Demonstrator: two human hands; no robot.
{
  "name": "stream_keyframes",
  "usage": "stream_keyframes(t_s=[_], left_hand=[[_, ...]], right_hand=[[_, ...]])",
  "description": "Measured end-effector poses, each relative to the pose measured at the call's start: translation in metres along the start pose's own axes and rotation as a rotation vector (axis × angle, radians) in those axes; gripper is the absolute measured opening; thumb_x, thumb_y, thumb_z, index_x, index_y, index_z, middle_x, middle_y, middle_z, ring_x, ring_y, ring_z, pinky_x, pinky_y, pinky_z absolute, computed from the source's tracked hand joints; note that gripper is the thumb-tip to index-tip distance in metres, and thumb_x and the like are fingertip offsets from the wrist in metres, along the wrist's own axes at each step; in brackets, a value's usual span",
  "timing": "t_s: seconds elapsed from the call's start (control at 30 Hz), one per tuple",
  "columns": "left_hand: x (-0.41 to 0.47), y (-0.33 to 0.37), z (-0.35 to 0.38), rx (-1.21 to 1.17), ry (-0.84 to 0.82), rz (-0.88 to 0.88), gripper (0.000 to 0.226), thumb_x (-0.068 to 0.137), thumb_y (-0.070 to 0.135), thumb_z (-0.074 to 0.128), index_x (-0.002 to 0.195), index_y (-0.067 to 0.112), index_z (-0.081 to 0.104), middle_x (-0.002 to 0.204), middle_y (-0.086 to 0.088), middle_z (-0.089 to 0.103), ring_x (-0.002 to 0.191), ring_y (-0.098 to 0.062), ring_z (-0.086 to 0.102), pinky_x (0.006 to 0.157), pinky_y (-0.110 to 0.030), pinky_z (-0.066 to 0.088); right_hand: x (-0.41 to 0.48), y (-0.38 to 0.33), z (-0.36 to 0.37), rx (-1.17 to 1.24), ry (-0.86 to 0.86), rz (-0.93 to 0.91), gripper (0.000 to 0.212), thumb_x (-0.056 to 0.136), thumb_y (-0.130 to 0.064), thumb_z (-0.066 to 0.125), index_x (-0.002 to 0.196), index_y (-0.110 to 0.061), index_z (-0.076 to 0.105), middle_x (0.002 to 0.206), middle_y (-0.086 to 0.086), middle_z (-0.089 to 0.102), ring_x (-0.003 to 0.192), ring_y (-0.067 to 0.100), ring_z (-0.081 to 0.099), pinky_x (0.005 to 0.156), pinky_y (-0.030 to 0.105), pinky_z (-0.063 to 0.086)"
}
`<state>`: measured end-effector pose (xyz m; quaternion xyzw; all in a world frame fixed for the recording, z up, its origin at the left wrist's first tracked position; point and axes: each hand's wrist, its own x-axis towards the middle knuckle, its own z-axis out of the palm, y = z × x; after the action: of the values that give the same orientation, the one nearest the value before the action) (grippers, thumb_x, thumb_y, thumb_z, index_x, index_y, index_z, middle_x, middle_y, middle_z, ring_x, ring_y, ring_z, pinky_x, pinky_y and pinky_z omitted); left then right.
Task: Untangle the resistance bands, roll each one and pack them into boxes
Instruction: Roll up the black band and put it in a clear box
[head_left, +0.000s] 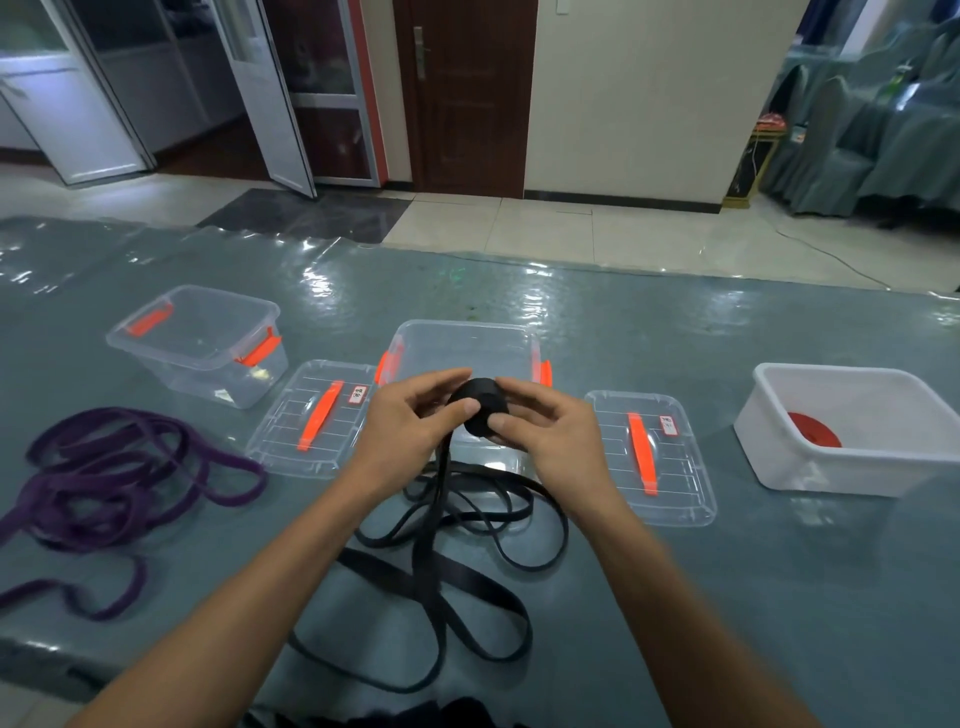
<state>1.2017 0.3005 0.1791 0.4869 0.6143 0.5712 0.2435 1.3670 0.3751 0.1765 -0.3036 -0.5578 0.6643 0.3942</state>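
Both hands hold a partly wound roll of black resistance band (480, 402) above the table centre. My left hand (410, 421) pinches its left side between thumb and fingers. My right hand (540, 423) grips its right side. The loose black band (441, 561) hangs from the roll and lies in loops on the table between my forearms. A purple band (114, 478) lies tangled at the left. A clear box with orange latches (462, 343) stands just behind my hands. Another clear box (200, 340) stands at the back left. A white box (852, 431) at the right holds a rolled red band (813, 428).
Two clear lids with orange handles lie flat: one lid (317, 415) left of my hands, the other lid (654, 457) right of them. The table (779, 571) has a glossy teal cover. Beyond its far edge are floor tiles, doors and draped chairs.
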Motion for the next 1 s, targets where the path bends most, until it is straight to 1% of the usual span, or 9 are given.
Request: stream_keyframes(t_s=[0.1, 0.2, 0.4, 0.5, 0.6, 0.73, 0.83, 0.9, 1.0], left_hand=[[-0.005, -0.004, 0.006, -0.106, 0.006, 0.011, 0.038, 0.085, 0.004, 0.075, 0.122, 0.011, 0.070, 0.112, 0.002, 0.076, 0.108, -0.015, 0.070, 0.095, -0.027, 0.054], [-0.011, -0.010, 0.008, -0.124, 0.020, 0.015, 0.040, 0.085, -0.001, 0.074, 0.121, 0.016, 0.070, 0.112, 0.005, 0.075, 0.108, -0.014, 0.070, 0.093, -0.024, 0.054], [-0.010, -0.017, -0.011, 0.298, -0.079, 0.194, 0.042, 0.084, 0.004, 0.076, 0.122, 0.021, 0.070, 0.111, 0.010, 0.073, 0.105, -0.006, 0.068, 0.096, -0.028, 0.053], [-0.006, -0.013, -0.015, 0.412, -0.149, 0.320, 0.041, 0.086, 0.007, 0.075, 0.126, 0.014, 0.069, 0.112, 0.006, 0.072, 0.104, -0.008, 0.066, 0.094, -0.022, 0.050], [-0.007, -0.005, -0.011, 0.265, -0.053, 0.205, 0.040, 0.086, 0.009, 0.077, 0.125, 0.016, 0.069, 0.113, 0.007, 0.072, 0.105, -0.006, 0.068, 0.094, -0.021, 0.051], [-0.014, -0.003, -0.001, 0.000, 0.059, 0.039, 0.040, 0.084, 0.005, 0.077, 0.123, 0.012, 0.070, 0.111, 0.005, 0.075, 0.104, -0.007, 0.070, 0.092, -0.020, 0.053], [-0.018, -0.003, 0.005, -0.131, 0.088, -0.002, 0.037, 0.084, -0.003, 0.074, 0.118, 0.011, 0.071, 0.107, 0.001, 0.077, 0.102, -0.015, 0.072, 0.090, -0.025, 0.055], [-0.020, -0.005, 0.006, -0.138, 0.101, -0.023, 0.037, 0.083, -0.003, 0.074, 0.115, 0.016, 0.071, 0.105, 0.003, 0.077, 0.100, -0.014, 0.072, 0.089, -0.027, 0.056], [-0.022, -0.009, 0.004, -0.019, 0.099, -0.008, 0.038, 0.083, 0.002, 0.077, 0.117, 0.020, 0.071, 0.107, 0.005, 0.076, 0.101, -0.011, 0.072, 0.093, -0.030, 0.056]], right_hand=[[-0.001, 0.002, 0.007, 0.259, 0.053, 0.082, 0.039, 0.085, 0.012, 0.067, 0.121, -0.005, 0.065, 0.108, 0.011, 0.075, 0.103, 0.026, 0.072, 0.082, 0.032, 0.060], [-0.006, 0.009, 0.013, 0.304, 0.069, 0.110, 0.036, 0.086, 0.010, 0.067, 0.117, -0.007, 0.066, 0.109, 0.012, 0.075, 0.104, 0.027, 0.072, 0.084, 0.034, 0.060], [-0.004, 0.009, 0.002, -0.519, -0.068, -0.186, 0.048, 0.084, -0.011, 0.076, 0.129, -0.025, 0.066, 0.123, -0.014, 0.068, 0.113, -0.004, 0.061, 0.094, 0.015, 0.049], [0.003, 0.003, -0.002, -0.606, -0.098, -0.254, 0.042, 0.082, -0.009, 0.077, 0.121, -0.025, 0.071, 0.110, -0.019, 0.070, 0.106, -0.002, 0.064, 0.097, 0.022, 0.049], [0.005, 0.002, -0.001, -0.499, -0.029, -0.233, 0.040, 0.083, -0.002, 0.074, 0.117, -0.023, 0.072, 0.108, -0.013, 0.071, 0.104, 0.002, 0.066, 0.094, 0.021, 0.052], [0.002, 0.004, 0.010, -0.065, 0.074, -0.064, 0.036, 0.090, 0.007, 0.063, 0.120, -0.012, 0.068, 0.108, 0.008, 0.074, 0.102, 0.019, 0.072, 0.079, 0.028, 0.060], [-0.003, 0.009, 0.022, 0.074, 0.143, -0.009, 0.032, 0.094, 0.010, 0.057, 0.121, -0.006, 0.065, 0.102, 0.007, 0.074, 0.096, 0.023, 0.074, 0.078, 0.030, 0.060], [-0.006, 0.015, 0.026, -0.011, 0.146, -0.031, 0.033, 0.095, 0.007, 0.056, 0.121, -0.011, 0.064, 0.108, 0.006, 0.072, 0.102, 0.020, 0.072, 0.082, 0.032, 0.060], [-0.009, 0.023, 0.023, -0.409, 0.142, -0.172, 0.034, 0.092, -0.002, 0.061, 0.121, -0.021, 0.064, 0.113, -0.005, 0.069, 0.106, 0.008, 0.065, 0.091, 0.032, 0.056]])
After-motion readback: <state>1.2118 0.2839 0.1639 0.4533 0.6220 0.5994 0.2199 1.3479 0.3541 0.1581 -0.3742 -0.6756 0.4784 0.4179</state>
